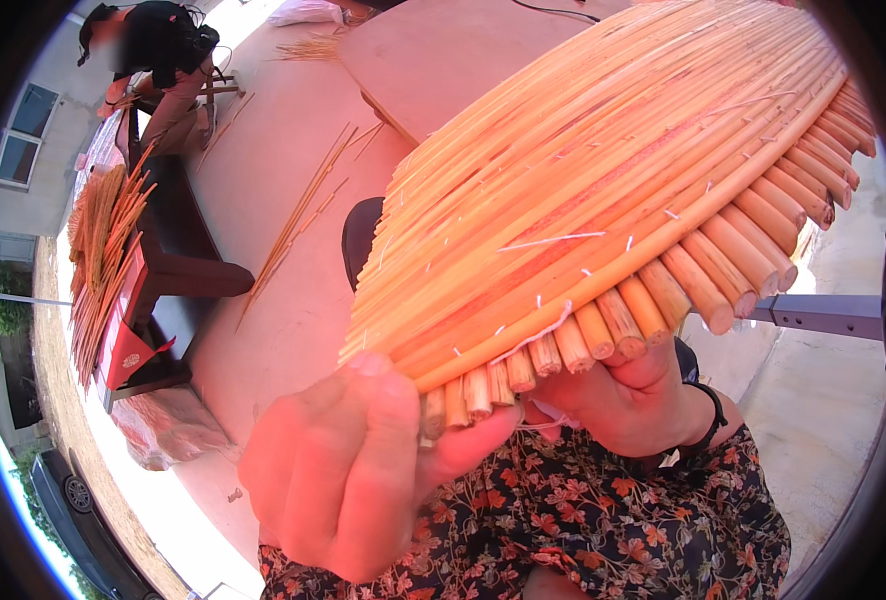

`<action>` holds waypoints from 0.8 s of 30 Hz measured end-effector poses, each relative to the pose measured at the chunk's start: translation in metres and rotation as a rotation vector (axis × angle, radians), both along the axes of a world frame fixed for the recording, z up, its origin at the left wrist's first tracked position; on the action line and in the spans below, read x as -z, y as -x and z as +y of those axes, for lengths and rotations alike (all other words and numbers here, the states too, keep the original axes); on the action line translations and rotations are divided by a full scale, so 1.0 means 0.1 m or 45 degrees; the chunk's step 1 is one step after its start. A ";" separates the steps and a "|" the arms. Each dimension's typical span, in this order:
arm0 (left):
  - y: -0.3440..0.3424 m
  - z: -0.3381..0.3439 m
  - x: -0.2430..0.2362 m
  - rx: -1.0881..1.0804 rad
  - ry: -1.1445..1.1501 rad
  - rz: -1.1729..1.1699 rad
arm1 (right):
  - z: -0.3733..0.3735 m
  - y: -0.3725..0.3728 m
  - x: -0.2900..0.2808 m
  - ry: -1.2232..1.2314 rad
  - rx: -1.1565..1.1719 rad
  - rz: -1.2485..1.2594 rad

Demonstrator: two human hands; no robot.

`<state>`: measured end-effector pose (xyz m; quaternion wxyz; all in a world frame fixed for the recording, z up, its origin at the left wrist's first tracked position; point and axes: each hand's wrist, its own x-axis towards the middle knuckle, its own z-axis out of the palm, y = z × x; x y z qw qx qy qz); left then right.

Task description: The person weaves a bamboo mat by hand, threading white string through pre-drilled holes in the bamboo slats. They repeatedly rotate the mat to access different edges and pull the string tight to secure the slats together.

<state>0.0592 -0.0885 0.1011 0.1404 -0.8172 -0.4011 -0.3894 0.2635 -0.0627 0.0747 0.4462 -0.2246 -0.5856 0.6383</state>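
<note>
A large panel of straw-coloured reed stalks (603, 180), laid side by side and stitched with white thread, tilts up in front of me. One stalk (653, 248) runs crosswise along its near edge, and the cut reed ends (703, 285) stick out beyond it. My left hand (338, 465) pinches the panel's near left corner, thumb below and fingers above. Under the near edge, my right hand (628, 405) grips the panel from below; its fingertips are partly hidden by the reed ends. A thin white thread (535, 340) loops over the crosswise stalk and hangs between my hands.
To the left, a dark wooden bench (188, 275) bears a bundle of loose reeds (103, 250). Several long reeds (298, 215) lie on the floor. A person in dark clothing (163, 50) bends over at the far left. A table (433, 60) stands beyond the panel.
</note>
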 end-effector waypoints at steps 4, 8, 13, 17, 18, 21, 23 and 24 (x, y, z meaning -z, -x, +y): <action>0.02 0.00 0.12 0.030 -0.064 0.052 | -0.03 -0.01 0.08 -0.004 0.007 -0.057; -0.01 0.04 0.27 -0.037 -0.213 -0.008 | -0.10 -0.02 0.09 0.215 0.048 -0.095; -0.01 0.01 0.30 -0.010 -0.100 0.014 | -0.08 0.01 0.15 0.458 0.027 0.029; -0.02 0.03 0.30 0.021 -0.020 0.024 | -0.08 -0.16 0.23 0.563 -0.033 -0.203; -0.04 0.03 0.31 0.032 -0.012 0.018 | -0.10 -0.18 0.26 0.623 -0.040 -0.229; -0.11 0.08 0.47 0.089 -0.189 0.014 | -0.14 -0.23 0.41 0.851 -0.056 -0.256; -0.16 0.10 0.51 0.138 -0.220 0.044 | -0.26 -0.27 0.65 0.838 -0.046 -0.299; -0.17 0.10 0.54 0.149 -0.235 0.064 | -0.32 -0.29 0.75 0.843 -0.051 -0.303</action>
